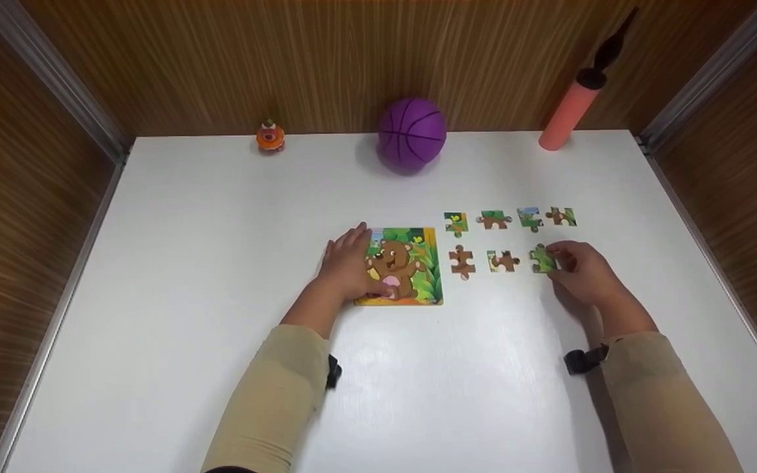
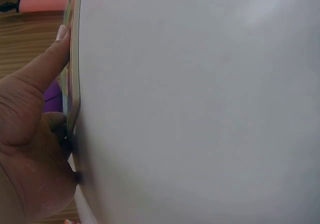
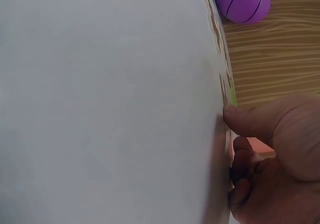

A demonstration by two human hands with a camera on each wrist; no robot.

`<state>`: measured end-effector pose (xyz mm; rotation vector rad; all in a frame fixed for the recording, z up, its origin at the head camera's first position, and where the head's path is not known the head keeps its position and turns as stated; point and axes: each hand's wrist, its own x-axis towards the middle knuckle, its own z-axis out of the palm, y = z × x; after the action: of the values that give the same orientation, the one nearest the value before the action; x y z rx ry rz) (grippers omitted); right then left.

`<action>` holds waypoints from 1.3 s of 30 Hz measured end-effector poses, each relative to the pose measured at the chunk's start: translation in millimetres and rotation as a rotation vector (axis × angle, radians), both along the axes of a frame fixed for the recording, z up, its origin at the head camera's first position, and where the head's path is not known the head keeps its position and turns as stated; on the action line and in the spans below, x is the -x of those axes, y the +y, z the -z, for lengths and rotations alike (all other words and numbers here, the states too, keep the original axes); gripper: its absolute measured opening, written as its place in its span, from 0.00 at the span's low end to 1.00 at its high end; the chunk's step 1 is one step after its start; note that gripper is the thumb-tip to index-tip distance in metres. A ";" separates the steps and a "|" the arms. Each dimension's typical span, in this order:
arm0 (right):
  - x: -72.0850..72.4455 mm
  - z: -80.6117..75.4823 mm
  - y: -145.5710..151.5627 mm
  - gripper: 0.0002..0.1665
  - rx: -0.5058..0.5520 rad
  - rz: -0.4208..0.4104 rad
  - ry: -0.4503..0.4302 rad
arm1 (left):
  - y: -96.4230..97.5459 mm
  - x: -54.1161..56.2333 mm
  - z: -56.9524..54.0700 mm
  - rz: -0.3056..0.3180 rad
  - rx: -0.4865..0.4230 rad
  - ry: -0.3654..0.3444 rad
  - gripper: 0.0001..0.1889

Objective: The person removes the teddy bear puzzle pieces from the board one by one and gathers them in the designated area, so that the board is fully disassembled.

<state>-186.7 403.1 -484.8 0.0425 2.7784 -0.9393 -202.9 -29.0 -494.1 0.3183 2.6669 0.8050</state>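
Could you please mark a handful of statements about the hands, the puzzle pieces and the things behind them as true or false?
1. The left hand touches the bear picture. True.
2. The right hand touches a green puzzle piece. True.
3. The bear picture lies right of all the small puzzle pieces. False: it lies to the left of the small puzzle pieces.
4. Four small puzzle pieces make up the row farther from the person. True.
5. The orange figurine is right of the purple ball. False: the orange figurine is left of the purple ball.
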 end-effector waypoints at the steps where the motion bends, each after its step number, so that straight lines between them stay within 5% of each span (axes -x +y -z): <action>1: 0.5 -0.5 0.5 0.27 -0.004 -0.008 0.001 | 0.2 0.1 0.5 -0.001 0.002 -0.003 0.68; 19: 3.2 -6.1 2.0 0.30 -0.001 -0.028 -0.039 | 0.8 0.1 -0.3 0.002 0.005 0.010 0.69; 39: -18.5 -13.2 -56.7 0.30 -0.001 -0.091 0.149 | -0.1 0.7 2.6 -0.007 -0.014 0.008 0.68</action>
<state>-168.2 346.4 -471.6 -0.1585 2.8874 -0.9550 -203.6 -29.2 -496.7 0.3170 2.6723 0.8265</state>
